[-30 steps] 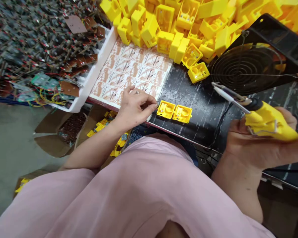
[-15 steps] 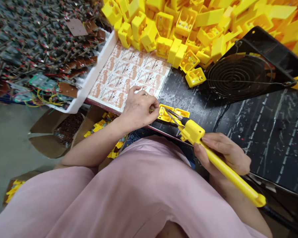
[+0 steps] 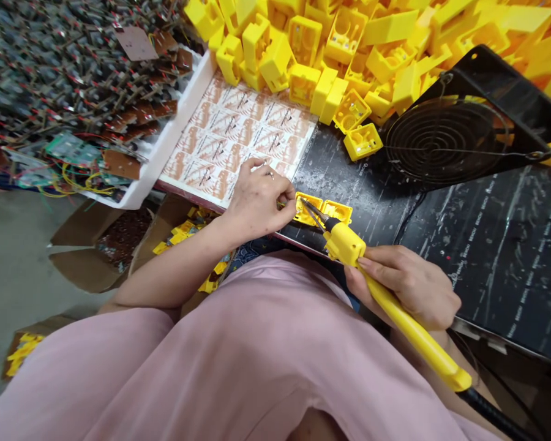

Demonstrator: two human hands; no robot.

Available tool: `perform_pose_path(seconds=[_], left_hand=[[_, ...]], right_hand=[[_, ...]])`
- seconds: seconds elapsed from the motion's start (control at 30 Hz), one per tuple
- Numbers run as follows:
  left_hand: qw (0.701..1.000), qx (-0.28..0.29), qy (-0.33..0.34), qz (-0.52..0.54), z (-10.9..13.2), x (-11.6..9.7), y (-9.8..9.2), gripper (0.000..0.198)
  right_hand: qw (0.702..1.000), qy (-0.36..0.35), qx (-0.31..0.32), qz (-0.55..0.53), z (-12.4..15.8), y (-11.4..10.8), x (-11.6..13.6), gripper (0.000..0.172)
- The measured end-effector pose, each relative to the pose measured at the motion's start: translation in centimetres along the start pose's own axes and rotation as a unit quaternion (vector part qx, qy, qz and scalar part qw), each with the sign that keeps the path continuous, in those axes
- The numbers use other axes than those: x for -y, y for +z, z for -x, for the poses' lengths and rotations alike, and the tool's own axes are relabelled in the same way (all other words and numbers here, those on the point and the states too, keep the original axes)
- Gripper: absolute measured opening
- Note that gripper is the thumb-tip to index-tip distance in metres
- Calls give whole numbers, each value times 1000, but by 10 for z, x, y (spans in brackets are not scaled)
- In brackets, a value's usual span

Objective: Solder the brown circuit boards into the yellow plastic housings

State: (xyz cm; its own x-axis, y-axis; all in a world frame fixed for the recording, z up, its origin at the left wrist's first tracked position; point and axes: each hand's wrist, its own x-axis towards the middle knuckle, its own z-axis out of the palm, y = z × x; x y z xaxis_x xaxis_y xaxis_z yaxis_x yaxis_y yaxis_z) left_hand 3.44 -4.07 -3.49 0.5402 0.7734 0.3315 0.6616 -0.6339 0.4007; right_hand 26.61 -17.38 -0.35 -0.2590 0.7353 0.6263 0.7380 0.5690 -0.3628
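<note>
A yellow soldering iron (image 3: 425,343) with a black cable lies in the grip of my right hand (image 3: 413,285), fingers wrapped around its handle. Its metal tip and a thin tube beside it reach into a small yellow plastic housing (image 3: 313,199) at the bench edge. A second yellow housing (image 3: 344,212) sits right beside that one, open side up. My left hand (image 3: 261,199), with a ring on one finger, is closed in a pinch at the first housing's left side. What its fingertips hold is hidden.
Yellow housings (image 3: 303,40) are heaped at the back. A black fan (image 3: 434,144) stands at the right on the black bench (image 3: 487,245). Printed sheets (image 3: 229,138) lie beside a white foam tray (image 3: 181,122) of circuit parts. Cardboard boxes (image 3: 78,266) stand below left.
My right hand has shifted the soldering iron slightly left, its rear end swinging down and left. The tip stays at the first housing. My left hand has hardly moved.
</note>
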Motion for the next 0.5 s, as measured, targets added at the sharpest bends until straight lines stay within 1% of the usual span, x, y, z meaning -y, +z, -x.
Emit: perform_pose_path(seconds=[0.03, 0.13, 0.17, 0.3, 0.4, 0.43, 0.47, 0.5], left_hand=[[1000, -2, 4, -1, 0, 0, 0, 20], [1000, -7, 16, 3, 0, -1, -1, 20], [1000, -5, 16, 5, 0, -1, -1, 20], [1000, 15, 9, -2, -2, 1, -2, 20], [999, 40, -7, -13, -5, 0, -4, 21], [998, 57, -14, -15, -6, -2, -5, 20], [996, 80, -22, -16, -8, -5, -6, 20], [994, 104, -30, -16, -9, -8, -6, 19]], right_hand=[[1000, 13, -1, -5, 0, -3, 1, 23], [996, 89, -6, -18, -1, -11, 5, 22], [995, 98, 1, -14, -2, -12, 6, 21], [997, 74, 29, 10, -3, -12, 1, 16], [996, 91, 8, -16, 7, -11, -5, 20], [995, 96, -7, -31, 13, -11, -8, 21], [992, 116, -13, -42, 19, -11, -10, 23], [990, 124, -43, -56, 26, -11, -14, 26]])
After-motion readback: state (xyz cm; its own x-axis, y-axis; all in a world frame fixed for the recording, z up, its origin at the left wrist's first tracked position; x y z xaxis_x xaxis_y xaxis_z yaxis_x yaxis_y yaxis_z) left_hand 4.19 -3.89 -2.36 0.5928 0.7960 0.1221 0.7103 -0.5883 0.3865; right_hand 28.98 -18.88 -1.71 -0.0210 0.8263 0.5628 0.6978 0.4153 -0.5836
